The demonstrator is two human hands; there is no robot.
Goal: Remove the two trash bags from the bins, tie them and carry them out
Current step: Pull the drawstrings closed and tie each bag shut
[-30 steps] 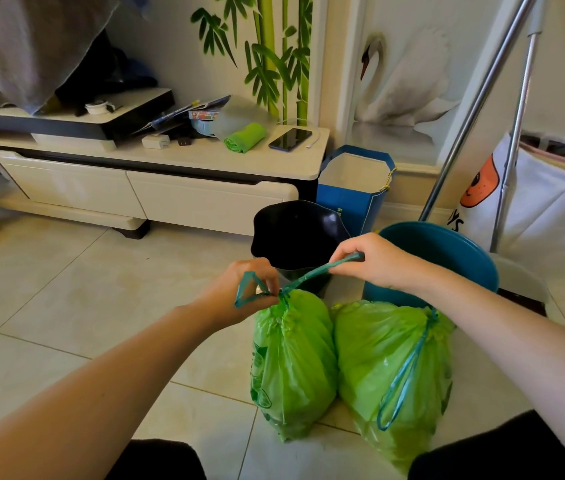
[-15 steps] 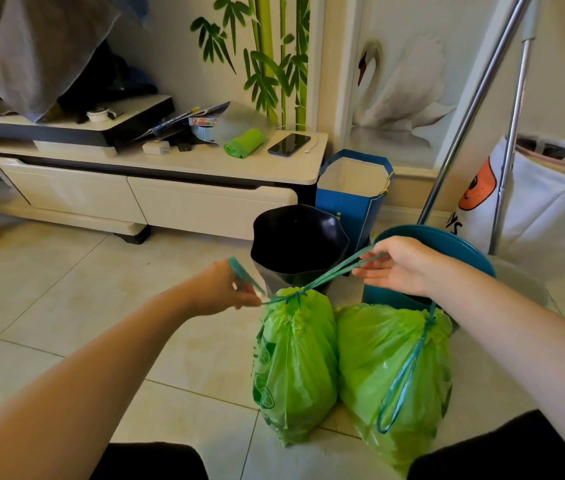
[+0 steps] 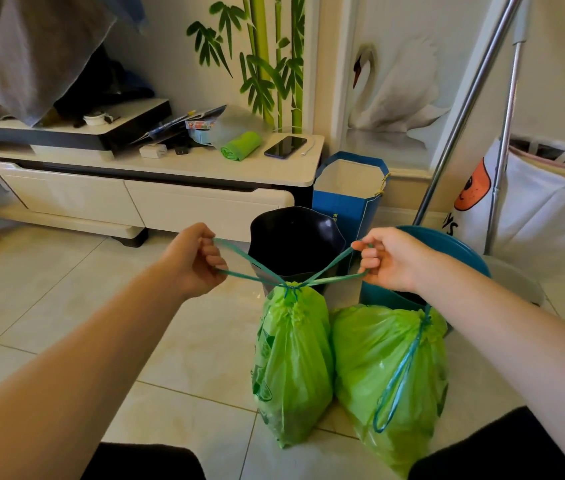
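Both hands grip the drawstring loops of the left bag (image 3: 293, 362) at frame centre: the left hand (image 3: 193, 259) has its fingers curled round one loop, the right hand (image 3: 386, 259) round the other, and the strings run taut down to the gathered neck. That bag stands on the floor tiles, touching the right bag (image 3: 378, 368), whose string hangs loose. Behind them are a black bin (image 3: 295, 237) and a blue bin (image 3: 461, 247).

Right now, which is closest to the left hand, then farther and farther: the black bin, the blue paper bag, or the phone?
From the left hand:
1. Black bin, just to its right on the floor.
2. Blue paper bag, behind the bin.
3. Phone, up on the cabinet.
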